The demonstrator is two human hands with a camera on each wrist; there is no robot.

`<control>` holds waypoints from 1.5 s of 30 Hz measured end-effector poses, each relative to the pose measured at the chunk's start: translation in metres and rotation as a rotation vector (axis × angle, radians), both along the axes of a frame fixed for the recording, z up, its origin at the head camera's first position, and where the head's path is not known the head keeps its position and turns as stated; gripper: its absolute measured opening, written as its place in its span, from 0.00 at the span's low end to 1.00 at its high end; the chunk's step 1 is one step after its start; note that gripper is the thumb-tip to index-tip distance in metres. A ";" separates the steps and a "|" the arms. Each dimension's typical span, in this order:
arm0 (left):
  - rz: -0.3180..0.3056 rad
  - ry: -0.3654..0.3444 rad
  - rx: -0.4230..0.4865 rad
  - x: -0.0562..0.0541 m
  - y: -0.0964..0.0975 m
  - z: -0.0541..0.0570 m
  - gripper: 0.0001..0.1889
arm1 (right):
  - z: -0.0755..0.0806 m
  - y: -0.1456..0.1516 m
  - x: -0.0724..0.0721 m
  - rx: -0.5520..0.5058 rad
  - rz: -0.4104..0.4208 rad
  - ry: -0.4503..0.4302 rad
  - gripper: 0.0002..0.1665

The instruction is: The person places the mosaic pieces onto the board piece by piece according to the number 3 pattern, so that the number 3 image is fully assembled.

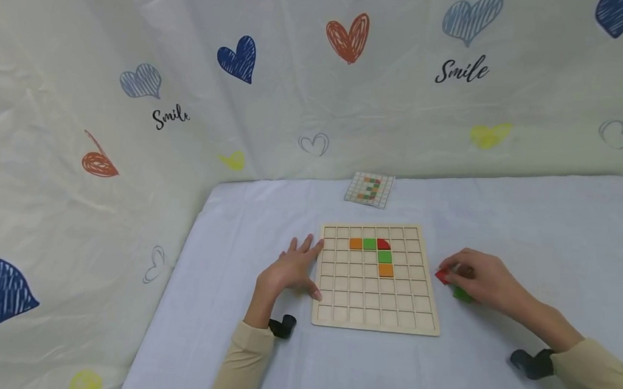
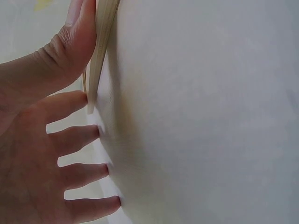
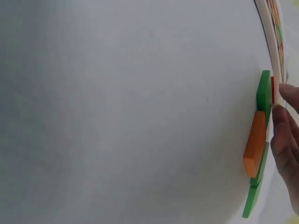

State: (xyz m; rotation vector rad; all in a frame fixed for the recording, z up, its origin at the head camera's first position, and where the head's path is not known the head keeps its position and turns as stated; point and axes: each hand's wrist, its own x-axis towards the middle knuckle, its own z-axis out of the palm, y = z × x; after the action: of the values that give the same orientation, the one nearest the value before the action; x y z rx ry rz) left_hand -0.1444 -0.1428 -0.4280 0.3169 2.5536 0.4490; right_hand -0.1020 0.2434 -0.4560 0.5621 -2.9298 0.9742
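A wooden grid board (image 1: 347,298) lies on the white cloth, holding several orange, green and red pieces. Its top row has an orange square (image 1: 355,244), a green square (image 1: 369,244) and a red rounded piece (image 1: 383,245). With fingers spread, my left hand (image 1: 289,269) touches the board's left edge with thumb and a finger. To the right of the board, my right hand (image 1: 483,281) pinches a red piece (image 1: 441,277) between thumb and fingertip. Beneath that hand shows a green piece (image 1: 463,295); the right wrist view also has an orange block (image 3: 255,144) among green ones.
A small printed pattern card (image 1: 369,190) lies behind the board, near the back edge of the table. A white curtain (image 1: 285,113) with hearts hangs behind and to the left. Dark devices (image 1: 533,363) are strapped to both wrists.
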 end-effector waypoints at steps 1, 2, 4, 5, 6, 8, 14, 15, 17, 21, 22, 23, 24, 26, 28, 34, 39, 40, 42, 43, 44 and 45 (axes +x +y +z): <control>0.001 -0.001 0.000 0.000 0.000 0.000 0.65 | 0.000 0.001 0.001 0.015 0.003 0.011 0.10; 0.002 -0.002 0.001 0.000 0.000 0.000 0.65 | 0.000 0.003 0.002 0.031 0.003 0.016 0.10; 0.004 -0.003 0.003 0.001 0.000 0.000 0.65 | 0.001 0.005 0.005 0.056 0.001 0.013 0.10; 0.005 -0.003 0.004 0.001 0.000 0.000 0.65 | 0.001 0.007 0.006 0.067 -0.002 0.006 0.11; 0.005 -0.002 0.005 0.001 0.000 -0.001 0.65 | 0.001 0.008 0.007 0.075 -0.003 -0.003 0.11; 0.003 0.000 0.005 0.001 0.000 -0.001 0.65 | 0.002 0.011 0.009 0.083 -0.002 -0.028 0.13; 0.009 0.001 -0.002 0.000 -0.001 -0.002 0.65 | 0.001 0.013 0.012 0.107 0.026 -0.083 0.14; 0.011 0.001 -0.002 0.000 -0.002 -0.001 0.65 | 0.001 0.012 0.012 0.111 0.026 -0.090 0.13; 0.013 0.000 -0.002 0.000 -0.002 -0.002 0.65 | 0.002 0.012 0.012 0.107 0.028 -0.107 0.13; 0.010 0.000 0.001 0.000 -0.003 -0.002 0.65 | 0.002 0.010 0.011 0.085 0.022 -0.117 0.13; 0.008 -0.001 0.002 0.000 -0.003 -0.003 0.65 | 0.002 0.010 0.010 0.080 0.021 -0.111 0.13; 0.007 0.000 0.005 0.000 -0.003 -0.003 0.65 | 0.002 0.010 0.010 0.076 0.020 -0.101 0.12; 0.005 0.000 0.006 0.000 -0.003 -0.003 0.65 | 0.003 0.010 0.010 0.071 0.019 -0.088 0.11; 0.005 -0.001 0.007 0.000 -0.003 -0.002 0.65 | 0.004 0.010 0.010 0.060 0.023 -0.061 0.11; 0.004 -0.001 0.005 -0.001 -0.003 -0.002 0.65 | 0.005 0.011 0.010 0.047 0.028 -0.047 0.12; 0.001 0.001 0.002 -0.001 -0.002 -0.001 0.65 | 0.010 0.009 0.009 -0.046 0.028 -0.099 0.10; 0.001 0.000 0.006 0.000 -0.001 0.001 0.65 | 0.013 0.001 0.006 -0.082 0.004 -0.166 0.10; 0.001 -0.001 0.006 0.000 -0.001 0.002 0.65 | 0.014 -0.001 0.005 -0.078 -0.006 -0.183 0.10; 0.000 0.001 0.005 0.001 -0.001 0.002 0.65 | 0.015 -0.004 0.003 -0.075 -0.019 -0.216 0.11; -0.001 0.000 0.006 0.001 0.000 0.002 0.65 | 0.015 -0.006 0.002 -0.075 -0.023 -0.233 0.12; -0.001 0.000 0.006 0.001 0.000 0.002 0.65 | 0.015 -0.007 0.002 -0.081 -0.019 -0.240 0.12; 0.000 0.000 0.007 0.000 0.000 0.002 0.65 | 0.014 -0.009 0.001 -0.089 -0.012 -0.240 0.12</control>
State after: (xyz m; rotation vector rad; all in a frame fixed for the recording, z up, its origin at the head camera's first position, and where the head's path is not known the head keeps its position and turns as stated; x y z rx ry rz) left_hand -0.1440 -0.1428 -0.4262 0.3196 2.5524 0.4576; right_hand -0.1012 0.2348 -0.4419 0.4524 -3.0689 1.2455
